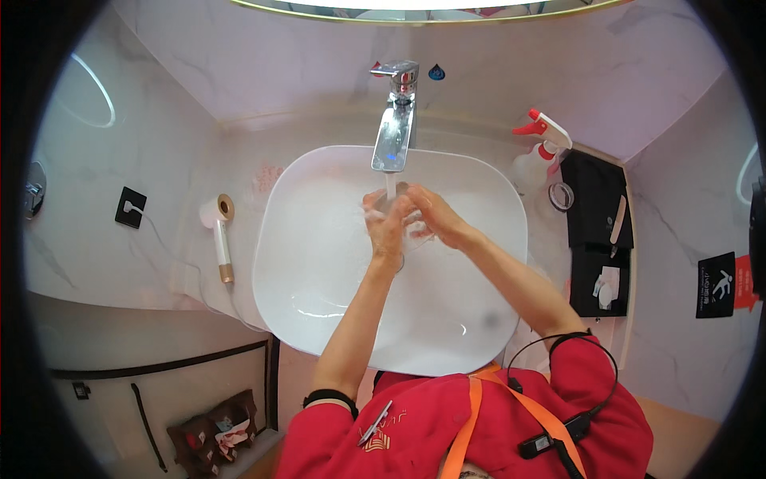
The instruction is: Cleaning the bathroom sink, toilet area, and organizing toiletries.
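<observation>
Water runs from a chrome basin tap (394, 135) onto my two hands over a white washbasin (311, 251). My left hand (386, 227) is curled around a small greyish item (392, 202) in the stream. From the other side, my right hand (435, 214) closes over the same item, its fingers overlapping the left ones. Fingers and running water hide most of it, so its exact kind is unclear. Below the hands, the drain (400, 262) is partly covered by my left wrist.
On the left of the counter stands a white and gold hair dryer (221, 239), its cord plugged into a black wall socket (130, 207). To the right are a spray bottle (535, 161), a clear round container (561, 197) and a black amenity box (595, 200). A mirror (431, 13) hangs above.
</observation>
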Demonstrator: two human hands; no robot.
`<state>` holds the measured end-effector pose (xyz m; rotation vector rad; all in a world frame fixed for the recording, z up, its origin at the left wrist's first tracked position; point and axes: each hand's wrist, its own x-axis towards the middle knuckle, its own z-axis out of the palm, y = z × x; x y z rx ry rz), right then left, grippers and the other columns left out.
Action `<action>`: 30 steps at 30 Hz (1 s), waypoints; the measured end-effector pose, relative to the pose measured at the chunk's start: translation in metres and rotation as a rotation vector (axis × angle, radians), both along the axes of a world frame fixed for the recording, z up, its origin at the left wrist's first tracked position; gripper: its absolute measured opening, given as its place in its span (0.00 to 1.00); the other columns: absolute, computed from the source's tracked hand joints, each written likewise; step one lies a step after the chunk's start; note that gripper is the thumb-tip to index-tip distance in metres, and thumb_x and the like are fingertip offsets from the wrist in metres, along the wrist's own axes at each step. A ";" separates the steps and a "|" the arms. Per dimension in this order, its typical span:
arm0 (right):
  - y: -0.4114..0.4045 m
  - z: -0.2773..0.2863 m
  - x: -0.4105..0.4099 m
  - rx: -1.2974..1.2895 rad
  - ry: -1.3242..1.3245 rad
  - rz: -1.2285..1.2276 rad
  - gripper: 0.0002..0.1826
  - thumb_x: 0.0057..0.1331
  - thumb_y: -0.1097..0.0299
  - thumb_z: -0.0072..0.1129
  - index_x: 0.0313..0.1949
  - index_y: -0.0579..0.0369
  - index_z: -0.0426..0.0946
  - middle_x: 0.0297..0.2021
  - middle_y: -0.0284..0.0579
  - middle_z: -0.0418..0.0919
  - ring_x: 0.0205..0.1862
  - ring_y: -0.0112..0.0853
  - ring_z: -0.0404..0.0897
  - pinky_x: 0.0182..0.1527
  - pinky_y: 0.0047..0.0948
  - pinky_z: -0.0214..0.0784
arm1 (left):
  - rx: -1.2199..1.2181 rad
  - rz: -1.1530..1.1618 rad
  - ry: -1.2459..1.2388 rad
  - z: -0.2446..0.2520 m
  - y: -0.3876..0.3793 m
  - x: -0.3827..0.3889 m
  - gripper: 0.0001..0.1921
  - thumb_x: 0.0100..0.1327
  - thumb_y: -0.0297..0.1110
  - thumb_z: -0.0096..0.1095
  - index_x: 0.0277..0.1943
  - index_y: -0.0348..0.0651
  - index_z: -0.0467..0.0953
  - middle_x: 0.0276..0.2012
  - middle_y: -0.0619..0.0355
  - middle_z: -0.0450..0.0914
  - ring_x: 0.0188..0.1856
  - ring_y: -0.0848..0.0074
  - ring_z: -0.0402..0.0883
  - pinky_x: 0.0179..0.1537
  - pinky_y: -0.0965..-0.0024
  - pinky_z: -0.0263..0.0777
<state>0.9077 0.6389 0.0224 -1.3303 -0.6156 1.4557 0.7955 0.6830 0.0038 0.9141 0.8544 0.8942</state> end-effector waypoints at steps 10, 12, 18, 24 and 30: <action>-0.001 -0.014 -0.028 0.483 -1.080 0.129 0.26 0.57 0.59 0.52 0.57 0.44 0.67 0.53 0.49 0.69 0.52 0.45 0.70 0.53 0.37 0.64 | -0.758 0.053 -0.200 0.010 0.010 -0.021 0.22 0.64 0.50 0.46 0.55 0.48 0.64 0.45 0.56 0.72 0.48 0.67 0.72 0.41 0.58 0.71; 0.005 -0.031 -0.026 0.552 -1.016 0.037 0.24 0.59 0.58 0.48 0.57 0.41 0.68 0.53 0.48 0.69 0.51 0.45 0.71 0.50 0.38 0.66 | -0.664 -0.052 -0.203 0.010 0.004 -0.021 0.20 0.65 0.50 0.44 0.56 0.51 0.64 0.50 0.56 0.70 0.51 0.65 0.72 0.46 0.57 0.71; 0.023 0.006 -0.024 0.051 -0.103 -0.198 0.21 0.64 0.57 0.38 0.52 0.54 0.71 0.45 0.48 0.74 0.45 0.38 0.73 0.47 0.33 0.65 | -0.106 -0.094 0.131 0.019 -0.008 -0.016 0.28 0.56 0.37 0.62 0.59 0.50 0.61 0.55 0.57 0.64 0.56 0.67 0.67 0.49 0.57 0.70; 0.004 -0.008 -0.035 0.387 -0.319 -0.415 0.15 0.61 0.66 0.47 0.46 0.58 0.74 0.45 0.47 0.74 0.46 0.37 0.72 0.47 0.36 0.65 | 0.806 -0.096 0.606 0.022 -0.010 -0.022 0.35 0.47 0.31 0.71 0.58 0.42 0.60 0.53 0.58 0.66 0.56 0.70 0.66 0.50 0.68 0.69; 0.004 -0.014 -0.032 0.864 -0.901 -0.209 0.09 0.58 0.72 0.52 0.38 0.53 0.79 0.48 0.45 0.73 0.48 0.43 0.72 0.48 0.36 0.67 | 0.568 -0.061 0.289 0.004 -0.008 -0.019 0.27 0.54 0.33 0.65 0.56 0.43 0.64 0.50 0.60 0.69 0.52 0.71 0.70 0.48 0.69 0.70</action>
